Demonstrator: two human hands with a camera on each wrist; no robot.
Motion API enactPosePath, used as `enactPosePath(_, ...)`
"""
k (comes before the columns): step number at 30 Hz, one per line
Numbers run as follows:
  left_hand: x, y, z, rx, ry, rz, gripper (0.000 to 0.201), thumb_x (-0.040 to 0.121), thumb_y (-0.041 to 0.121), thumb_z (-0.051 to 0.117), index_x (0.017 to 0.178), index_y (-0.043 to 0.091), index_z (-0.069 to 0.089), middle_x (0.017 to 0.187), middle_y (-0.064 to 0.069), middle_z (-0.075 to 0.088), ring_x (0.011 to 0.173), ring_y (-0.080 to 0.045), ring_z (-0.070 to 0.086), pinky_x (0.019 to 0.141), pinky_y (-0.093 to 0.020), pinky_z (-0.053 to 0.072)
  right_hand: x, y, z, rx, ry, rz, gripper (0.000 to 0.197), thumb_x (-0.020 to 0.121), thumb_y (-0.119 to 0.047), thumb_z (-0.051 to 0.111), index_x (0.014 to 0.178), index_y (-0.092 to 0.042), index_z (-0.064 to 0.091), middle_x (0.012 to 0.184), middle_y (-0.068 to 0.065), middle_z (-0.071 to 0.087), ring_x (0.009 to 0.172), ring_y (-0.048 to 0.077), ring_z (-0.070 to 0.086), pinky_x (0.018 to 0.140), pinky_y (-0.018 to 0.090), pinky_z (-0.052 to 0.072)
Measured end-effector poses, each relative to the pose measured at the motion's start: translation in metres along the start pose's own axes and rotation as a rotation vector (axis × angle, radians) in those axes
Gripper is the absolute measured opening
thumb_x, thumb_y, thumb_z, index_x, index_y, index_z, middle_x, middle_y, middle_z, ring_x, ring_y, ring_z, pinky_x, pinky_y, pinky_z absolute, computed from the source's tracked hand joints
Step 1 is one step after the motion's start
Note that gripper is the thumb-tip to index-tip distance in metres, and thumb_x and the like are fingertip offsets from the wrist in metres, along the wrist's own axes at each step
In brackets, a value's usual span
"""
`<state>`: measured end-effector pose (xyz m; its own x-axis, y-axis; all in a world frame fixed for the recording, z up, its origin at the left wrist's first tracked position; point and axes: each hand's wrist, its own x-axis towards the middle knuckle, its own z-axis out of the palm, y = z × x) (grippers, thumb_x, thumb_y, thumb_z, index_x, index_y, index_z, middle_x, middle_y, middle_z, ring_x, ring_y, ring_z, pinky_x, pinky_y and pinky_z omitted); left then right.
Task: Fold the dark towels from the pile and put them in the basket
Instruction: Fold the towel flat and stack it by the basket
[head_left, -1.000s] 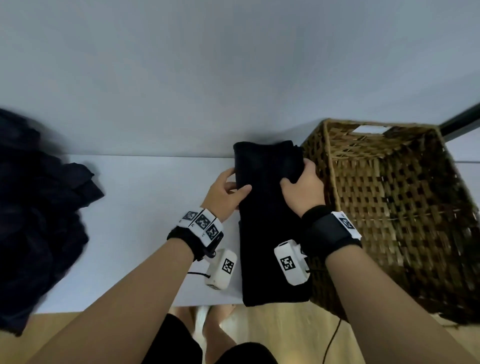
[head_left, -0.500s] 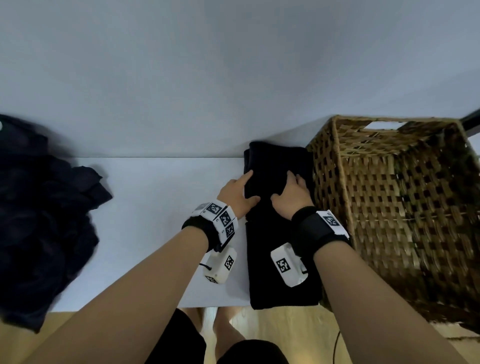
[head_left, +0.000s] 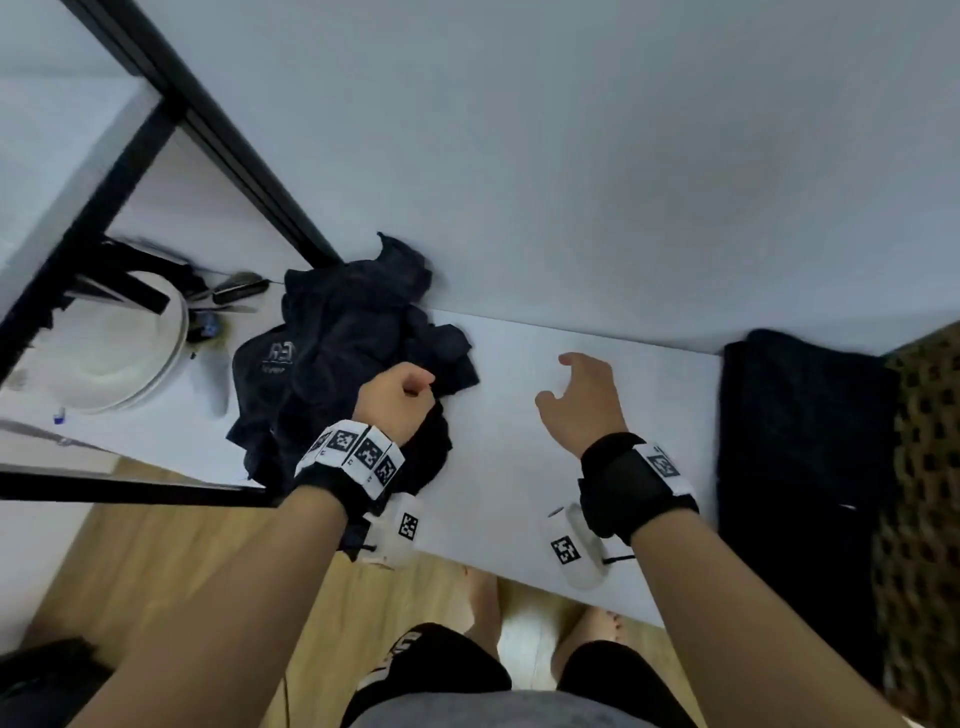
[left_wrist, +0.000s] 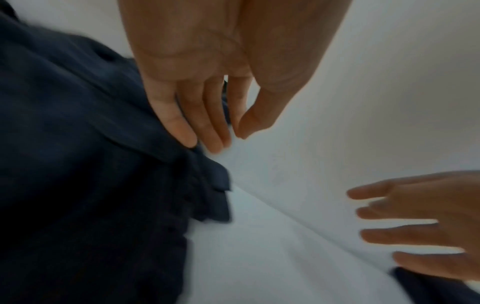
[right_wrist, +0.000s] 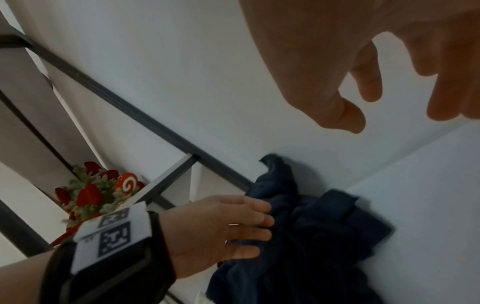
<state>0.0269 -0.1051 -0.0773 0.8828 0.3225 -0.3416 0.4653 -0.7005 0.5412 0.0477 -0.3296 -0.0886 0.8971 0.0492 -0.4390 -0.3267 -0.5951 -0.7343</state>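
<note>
A crumpled pile of dark towels (head_left: 353, 353) lies on the white table (head_left: 509, 467) against the wall. My left hand (head_left: 410, 387) is at the pile's near right edge. In the left wrist view its fingertips (left_wrist: 187, 137) touch the cloth (left_wrist: 78, 164), and the thumb stands just apart from them with nothing pinched. My right hand (head_left: 576, 400) hovers open over bare table between the pile and a folded dark towel (head_left: 795, 441). That towel lies flat beside the wicker basket (head_left: 930, 467) at the right edge. The basket's inside is out of view.
White plates (head_left: 130, 353) and utensils (head_left: 234, 291) sit left of the pile, under a black shelf frame (head_left: 208, 135). A strawberry decoration (right_wrist: 91, 195) stands on the shelf. The wall runs close behind the table. The table's front edge is by my wrists.
Both hands have let go of the folded towel beside the basket and moved left. The left hand now touches the pile, the right hovers over the table. The head view swung left.
</note>
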Motion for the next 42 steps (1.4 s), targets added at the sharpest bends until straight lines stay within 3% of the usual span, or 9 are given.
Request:
enactPosePath(3, 0.012, -0.05, -0.039, 0.138, 0.183, -0.051, 0.038, 0.082, 0.014, 0.07, 0.117, 0.017, 0.055, 0.12, -0.008, 0.051, 0.085, -0.016, 0.054, 0.081, -0.022, 0.042, -0.003, -0.029, 0.041, -0.002, -0.064, -0.009, 0.053, 0.091, -0.015, 0.056, 0.142, -0.013, 0.039, 0.151, 0.009, 0.027, 0.086, 0.01, 0.043, 0.084, 0.018, 0.033)
enactPosePath(6, 0.019, -0.085, -0.056, 0.219, 0.176, -0.056, 0.058, 0.077, 0.02, 0.077, 0.125, 0.023, 0.045, 0.121, -0.007, 0.036, 0.085, -0.019, 0.047, 0.079, -0.032, 0.048, -0.006, -0.047, 0.069, -0.016, -0.083, 0.003, 0.054, 0.091, -0.015, 0.056, 0.142, -0.013, 0.038, 0.151, 0.01, 0.027, 0.088, 0.012, 0.046, 0.084, 0.02, 0.034)
enactPosePath(10, 0.031, -0.103, -0.06, 0.243, 0.153, 0.038, 0.037, 0.085, 0.021, 0.069, 0.119, 0.019, 0.055, 0.106, 0.0, 0.033, 0.083, -0.018, 0.046, 0.08, -0.035, 0.049, -0.009, -0.061, 0.091, -0.03, -0.057, 0.022, 0.054, 0.091, -0.016, 0.056, 0.142, -0.014, 0.037, 0.148, 0.01, 0.029, 0.088, 0.014, 0.046, 0.082, 0.021, 0.034)
enactPosePath(13, 0.033, -0.098, -0.066, 0.128, 0.239, 0.137, 0.018, 0.089, 0.018, 0.063, 0.107, 0.014, 0.065, 0.097, -0.001, 0.04, 0.08, -0.016, 0.044, 0.073, -0.022, 0.036, -0.014, -0.071, 0.098, -0.023, -0.044, 0.034, 0.053, 0.091, -0.017, 0.056, 0.141, -0.015, 0.038, 0.145, 0.011, 0.034, 0.093, 0.013, 0.044, 0.083, 0.02, 0.032)
enactPosePath(18, 0.014, -0.055, -0.091, -0.063, 0.343, 0.385, 0.01, 0.086, 0.012, 0.069, 0.096, 0.011, 0.069, 0.103, -0.001, 0.053, 0.099, -0.015, 0.048, 0.085, -0.005, 0.025, -0.031, -0.101, 0.091, 0.116, 0.0, -0.067, 0.043, 0.091, -0.021, 0.062, 0.132, -0.021, 0.05, 0.129, 0.001, 0.058, 0.099, 0.01, 0.06, 0.079, 0.011, 0.039)
enactPosePath(20, 0.001, -0.027, -0.106, -0.078, 0.331, 0.488, 0.011, 0.086, 0.013, 0.068, 0.097, 0.013, 0.069, 0.108, 0.001, 0.06, 0.104, -0.017, 0.051, 0.091, -0.014, 0.029, -0.041, -0.118, 0.079, 0.189, -0.009, -0.144, 0.039, 0.088, -0.026, 0.068, 0.125, -0.028, 0.054, 0.12, -0.007, 0.063, 0.09, -0.002, 0.061, 0.07, 0.005, 0.042)
enactPosePath(27, -0.064, 0.074, -0.156, -0.119, 0.205, 0.822, 0.014, 0.085, 0.017, 0.064, 0.096, 0.017, 0.073, 0.095, 0.001, 0.07, 0.096, -0.023, 0.061, 0.092, -0.047, 0.044, -0.092, -0.172, 0.013, 0.248, 0.097, -0.402, 0.047, 0.074, -0.038, 0.08, 0.116, -0.036, 0.059, 0.108, -0.021, 0.065, 0.097, -0.005, 0.062, 0.08, 0.011, 0.049)
enactPosePath(35, -0.135, 0.149, -0.178, -0.285, 0.196, 1.046, 0.017, 0.083, 0.01, 0.068, 0.091, 0.024, 0.074, 0.086, 0.008, 0.068, 0.08, -0.003, 0.06, 0.079, -0.024, 0.049, -0.15, -0.125, -0.04, 0.194, 0.213, -0.343, 0.016, 0.086, -0.025, 0.067, 0.101, -0.032, 0.067, 0.097, -0.015, 0.068, 0.075, -0.009, 0.063, 0.059, 0.001, 0.042)
enactPosePath(42, -0.205, 0.187, -0.174, -0.362, 0.221, 1.145, 0.019, 0.082, 0.008, 0.068, 0.091, 0.022, 0.076, 0.087, 0.01, 0.07, 0.083, -0.004, 0.064, 0.077, -0.023, 0.052, -0.203, -0.077, -0.046, 0.254, 0.258, -0.233, 0.055, 0.07, -0.047, 0.082, 0.118, -0.038, 0.056, 0.113, -0.015, 0.058, 0.084, 0.005, 0.066, 0.065, 0.01, 0.043)
